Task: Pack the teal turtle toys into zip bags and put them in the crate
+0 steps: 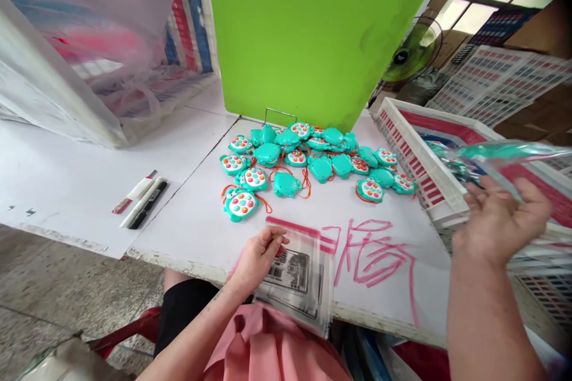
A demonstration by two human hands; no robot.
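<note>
On the white bench [322, 203], beside the white crate [409, 149], a heap of turtle toys [268, 155] lies behind a stack of clear bags [295, 274] at the near edge; the toys look light and hard, easiest gripped around the shell. The left hand [263, 250] is over the bags, fingers curled together, whether pinching one I cannot tell, while the right hand's [500, 220] fingers are spread beneath a blurred filled bag [509, 152], probably slippery and best taken by its edge
</note>
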